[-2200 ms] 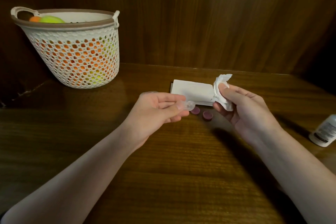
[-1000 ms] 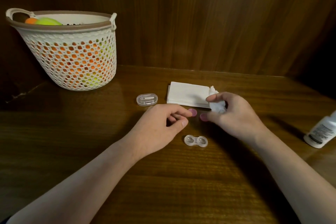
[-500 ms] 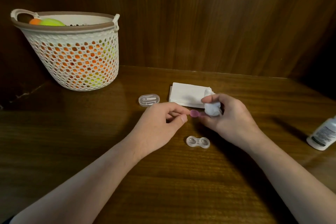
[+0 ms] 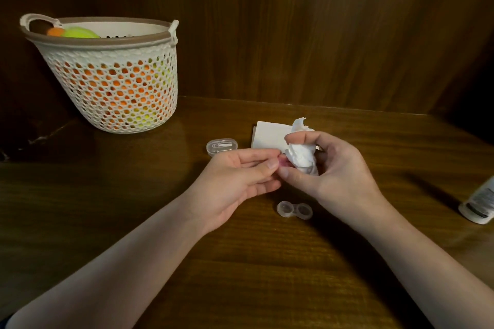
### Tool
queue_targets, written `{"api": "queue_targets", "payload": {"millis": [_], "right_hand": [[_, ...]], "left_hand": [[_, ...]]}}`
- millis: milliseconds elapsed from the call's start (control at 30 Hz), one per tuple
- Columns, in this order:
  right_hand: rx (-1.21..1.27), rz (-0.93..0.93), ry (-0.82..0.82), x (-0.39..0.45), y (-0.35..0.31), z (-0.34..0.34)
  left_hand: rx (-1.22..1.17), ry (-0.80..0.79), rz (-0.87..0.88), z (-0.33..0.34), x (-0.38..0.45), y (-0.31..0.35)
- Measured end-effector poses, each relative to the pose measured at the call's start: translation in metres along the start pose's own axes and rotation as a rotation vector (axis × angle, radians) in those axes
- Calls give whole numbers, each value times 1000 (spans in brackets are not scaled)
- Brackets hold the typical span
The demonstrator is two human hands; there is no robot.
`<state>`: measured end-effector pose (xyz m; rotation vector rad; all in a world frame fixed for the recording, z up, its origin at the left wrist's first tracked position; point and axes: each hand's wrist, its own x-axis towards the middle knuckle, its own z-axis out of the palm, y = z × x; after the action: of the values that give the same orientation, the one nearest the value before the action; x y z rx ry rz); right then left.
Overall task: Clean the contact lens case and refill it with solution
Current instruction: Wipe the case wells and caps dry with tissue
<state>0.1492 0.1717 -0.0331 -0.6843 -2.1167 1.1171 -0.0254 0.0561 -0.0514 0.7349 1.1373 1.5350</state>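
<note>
The clear two-well contact lens case (image 4: 294, 210) lies open on the wooden table, just below my hands. My left hand (image 4: 235, 181) pinches a small pink cap (image 4: 282, 162) between thumb and fingers. My right hand (image 4: 334, 171) grips a crumpled white tissue (image 4: 302, 155), which touches the cap. The cap is mostly hidden by fingers and tissue. The second pink cap is not visible. A white solution bottle (image 4: 478, 207) lies at the right edge of the table.
A folded stack of white tissues (image 4: 270, 135) lies behind my hands. A small clear oval box (image 4: 222, 146) holding tweezers sits to its left. A white lattice basket (image 4: 112, 72) with orange and green items stands at the back left, against the wooden wall.
The lens case went from my left hand down onto the table. My left hand then picked up a pink cap and lifted it to the tissue in my right hand.
</note>
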Motion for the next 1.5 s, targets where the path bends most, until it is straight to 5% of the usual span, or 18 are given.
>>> {"api": "queue_targets", "payload": {"millis": [367, 633, 967, 1300, 1500], "right_hand": [[255, -27, -93, 0, 2, 1], [290, 1, 53, 2, 1, -5], [-121, -189, 84, 0, -3, -4], [-140, -252, 107, -2, -8, -2], [301, -41, -47, -3, -9, -5]], "left_hand": [[-100, 43, 63, 1, -1, 3], [-85, 104, 120, -1, -4, 12], [32, 59, 159, 3, -6, 9], [149, 62, 175, 4, -5, 5], [273, 102, 246, 3, -6, 5]]}}
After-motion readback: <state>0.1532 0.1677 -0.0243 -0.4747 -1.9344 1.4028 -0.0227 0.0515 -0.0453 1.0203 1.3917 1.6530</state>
